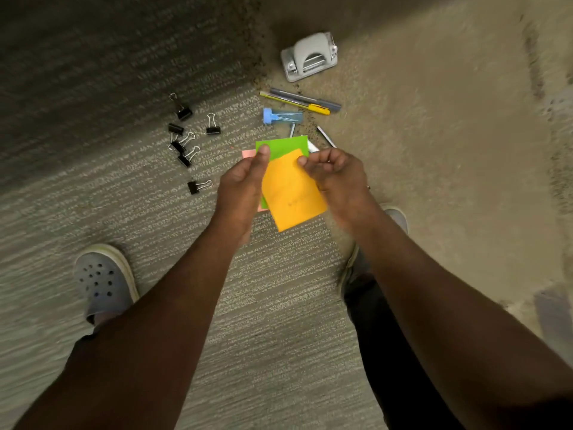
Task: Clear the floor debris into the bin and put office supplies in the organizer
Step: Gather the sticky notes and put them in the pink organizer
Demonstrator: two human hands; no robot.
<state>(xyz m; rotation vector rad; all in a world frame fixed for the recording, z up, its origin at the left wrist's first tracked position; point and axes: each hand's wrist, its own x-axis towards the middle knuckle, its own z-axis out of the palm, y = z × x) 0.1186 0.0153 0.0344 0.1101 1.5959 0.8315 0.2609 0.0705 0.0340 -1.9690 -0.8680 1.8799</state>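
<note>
The left hand (240, 187) is closed around a small stack of coloured paper notes, its thumb pressed flat on the green note (283, 147) near that sheet's top left corner, the fingers hidden behind the stack. The right hand (336, 178) is curled, thumb and fingertips pinching the upper right edge of the orange note (291, 193), which lies on top of the green one and is tilted against it. A sliver of pink note (248, 154) shows behind the green sheet at the left. Faint marks cross the orange note, too blurred to read. On the carpet (155, 228) beyond the hands lie scattered black binder clips (183, 141) to the left, a blue-capped transparent tube (280, 116), a yellow pen (297, 102) touching a grey pen (305, 98), and a grey hole punch (310, 55) farthest away. No brand or label can be made out on any of them. A grey perforated clog (104, 280) stands at lower left.
</note>
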